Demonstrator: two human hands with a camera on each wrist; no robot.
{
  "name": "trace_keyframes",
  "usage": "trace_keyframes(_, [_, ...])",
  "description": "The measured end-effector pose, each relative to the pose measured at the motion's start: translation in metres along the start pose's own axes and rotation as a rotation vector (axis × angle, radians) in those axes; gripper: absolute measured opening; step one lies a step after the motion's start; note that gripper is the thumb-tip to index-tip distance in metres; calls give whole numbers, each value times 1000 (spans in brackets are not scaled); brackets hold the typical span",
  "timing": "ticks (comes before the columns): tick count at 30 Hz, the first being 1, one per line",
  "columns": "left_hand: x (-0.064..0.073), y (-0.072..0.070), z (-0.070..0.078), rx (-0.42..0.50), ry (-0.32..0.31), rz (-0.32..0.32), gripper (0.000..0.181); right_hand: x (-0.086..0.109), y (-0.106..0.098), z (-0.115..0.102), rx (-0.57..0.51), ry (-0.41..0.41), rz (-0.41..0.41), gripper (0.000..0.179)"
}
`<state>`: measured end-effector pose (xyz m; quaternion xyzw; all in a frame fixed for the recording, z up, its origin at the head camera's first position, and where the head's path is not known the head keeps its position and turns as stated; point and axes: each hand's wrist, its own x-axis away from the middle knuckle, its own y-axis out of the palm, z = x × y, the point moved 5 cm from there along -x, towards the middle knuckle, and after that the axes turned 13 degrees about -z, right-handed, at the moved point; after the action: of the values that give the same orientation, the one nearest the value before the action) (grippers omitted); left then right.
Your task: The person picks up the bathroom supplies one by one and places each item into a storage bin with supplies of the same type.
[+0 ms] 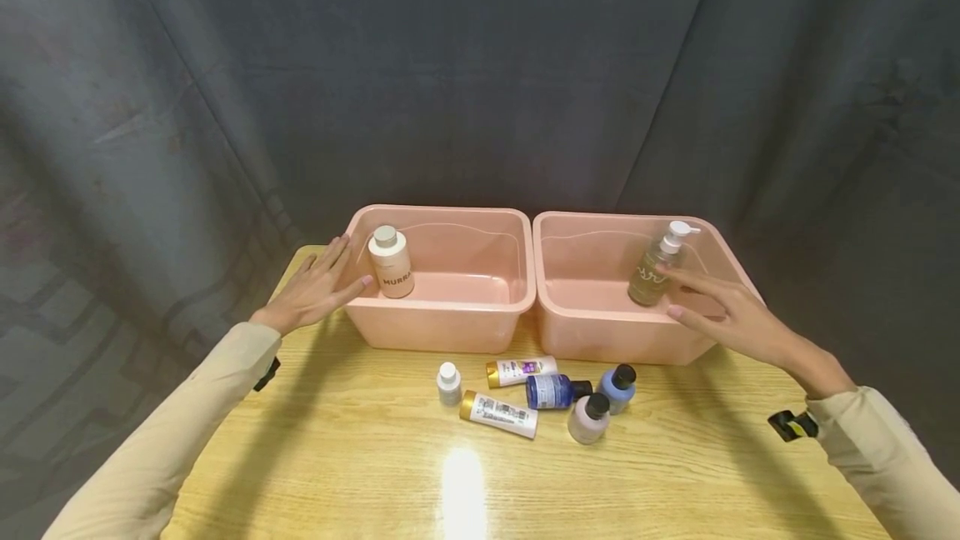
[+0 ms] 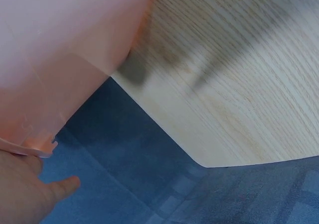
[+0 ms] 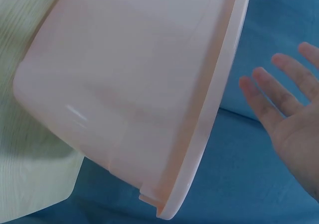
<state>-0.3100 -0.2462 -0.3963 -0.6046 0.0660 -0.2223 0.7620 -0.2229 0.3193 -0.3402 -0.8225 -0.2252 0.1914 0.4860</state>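
Note:
My left hand [image 1: 313,288], fingers spread and straight, is at the left rim of the left pink bin [image 1: 431,325]. Inside that bin a white bottle [image 1: 392,263] with a grey cap leans near the thumb. Over the front right of the right pink bin [image 1: 615,337] hovers my right hand [image 1: 723,315], its fingers extended. In the head view its fingertips overlap a pump bottle [image 1: 654,273] of greenish liquid with a white pump head, which stands in that bin. The right wrist view shows the right hand [image 3: 294,117] with nothing in its fingers, apart from the bin's rim.
In front of the bins on the wooden table [image 1: 360,457] are a small white bottle [image 1: 449,386], two white tubes with gold caps [image 1: 501,415], a dark blue bottle [image 1: 549,392] lying down, a light blue bottle [image 1: 617,390] and a pale pink bottle [image 1: 587,422]. Grey curtain [image 1: 465,73] hangs behind.

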Motion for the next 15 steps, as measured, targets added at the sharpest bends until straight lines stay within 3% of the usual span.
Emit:
trace_keyframes(5, [0,0,0,-2,-5,-17,88,2,1,-3,-38,0,-15,63])
trace_keyframes(15, [0,0,1,-7,3,-18,87,3,4,-10,-134,-82,-42,63])
